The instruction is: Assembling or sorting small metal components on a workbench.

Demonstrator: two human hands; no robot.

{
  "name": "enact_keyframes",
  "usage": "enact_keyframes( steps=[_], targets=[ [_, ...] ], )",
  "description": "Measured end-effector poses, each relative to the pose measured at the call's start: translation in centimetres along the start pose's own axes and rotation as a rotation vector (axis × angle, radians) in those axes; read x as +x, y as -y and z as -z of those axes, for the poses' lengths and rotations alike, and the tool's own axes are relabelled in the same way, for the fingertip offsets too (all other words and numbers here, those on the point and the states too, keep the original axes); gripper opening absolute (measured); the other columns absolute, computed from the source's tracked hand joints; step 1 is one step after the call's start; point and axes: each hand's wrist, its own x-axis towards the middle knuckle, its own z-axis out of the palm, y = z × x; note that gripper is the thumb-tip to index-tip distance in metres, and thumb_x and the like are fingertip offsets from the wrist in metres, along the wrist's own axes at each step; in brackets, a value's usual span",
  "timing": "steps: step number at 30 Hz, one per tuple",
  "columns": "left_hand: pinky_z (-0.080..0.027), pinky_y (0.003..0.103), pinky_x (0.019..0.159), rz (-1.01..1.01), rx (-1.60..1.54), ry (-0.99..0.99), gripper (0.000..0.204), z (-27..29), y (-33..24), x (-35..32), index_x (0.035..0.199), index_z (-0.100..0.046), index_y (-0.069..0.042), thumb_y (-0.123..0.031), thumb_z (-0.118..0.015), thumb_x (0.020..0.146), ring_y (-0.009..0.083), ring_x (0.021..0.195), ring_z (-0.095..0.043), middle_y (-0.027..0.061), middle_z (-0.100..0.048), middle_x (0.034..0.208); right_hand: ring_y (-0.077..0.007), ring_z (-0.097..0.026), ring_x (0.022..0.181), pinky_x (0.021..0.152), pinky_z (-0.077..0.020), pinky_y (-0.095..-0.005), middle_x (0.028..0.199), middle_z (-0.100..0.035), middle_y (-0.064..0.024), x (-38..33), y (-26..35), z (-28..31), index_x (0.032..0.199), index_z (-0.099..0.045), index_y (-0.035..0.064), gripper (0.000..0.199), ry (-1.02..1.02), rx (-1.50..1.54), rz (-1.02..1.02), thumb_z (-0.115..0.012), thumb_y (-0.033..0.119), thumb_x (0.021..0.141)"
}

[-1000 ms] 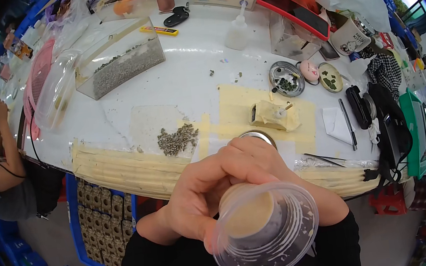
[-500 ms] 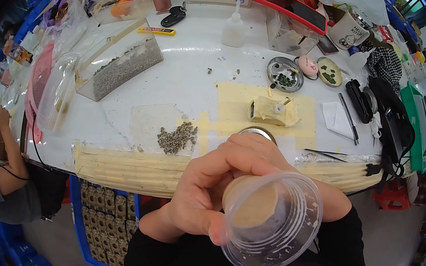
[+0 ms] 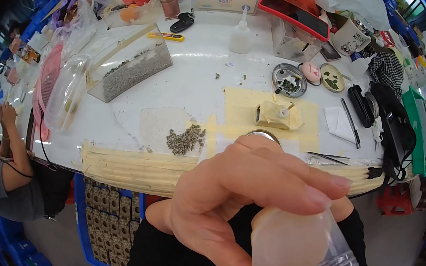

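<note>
A clear cup [image 3: 299, 247] is held close under the camera, clasped by the left hand [image 3: 231, 194] with fingers wrapped over it, the right hand hidden behind, so a steady, level hold is called for next.

The person is wearing black long sleeves [image 3: 169, 255]; the left hand [image 3: 232, 200] is showing bare, with no ring or glove apparent.
</note>
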Motion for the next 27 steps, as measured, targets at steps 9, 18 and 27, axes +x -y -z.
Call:
enact_keyframes(
  steps=[9,18,27],
  targets=[
    [-0.061,0.044,0.072,-0.106,-0.088,0.012,0.042,-1.8,-0.9,1.2,0.118,-0.052,-0.009,-0.012,-0.079,0.085,0.0403,0.082,-0.068,0.0257,-0.057,0.111,-0.0201,-0.053,0.072,0.062,-0.0448,-0.0321,0.075,-0.048,-0.0036,0.1,-0.2,1.2,0.083,-0.056,0.0075,0.014,0.031,-0.088,0.029,-0.062,0.011,0.071],
    [-0.055,0.059,0.093,-0.037,-0.290,0.238,0.025,0.2,-2.0,1.9,0.127,-0.055,-0.008,-0.017,-0.046,0.105,0.0583,0.111,-0.057,0.0308,-0.053,0.125,-0.0204,-0.054,0.074,0.063,-0.0454,-0.0322,0.077,-0.049,-0.0041,0.0,0.0,1.6,0.087,-0.057,0.0064,0.015,0.052,-0.065,0.007,-0.061,0.010,0.073],
    [-0.051,0.064,0.097,-0.017,-0.241,0.296,0.026,0.7,-2.8,1.8,0.129,-0.053,-0.008,-0.015,-0.047,0.105,0.0584,0.115,-0.054,0.0302,-0.050,0.131,-0.0202,-0.054,0.075,0.064,-0.0457,-0.0322,0.077,-0.049,-0.0040,0.1,0.1,1.3,0.087,-0.057,0.0065,0.015,0.062,-0.060,0.008,-0.061,0.010,0.074]
  ],
)
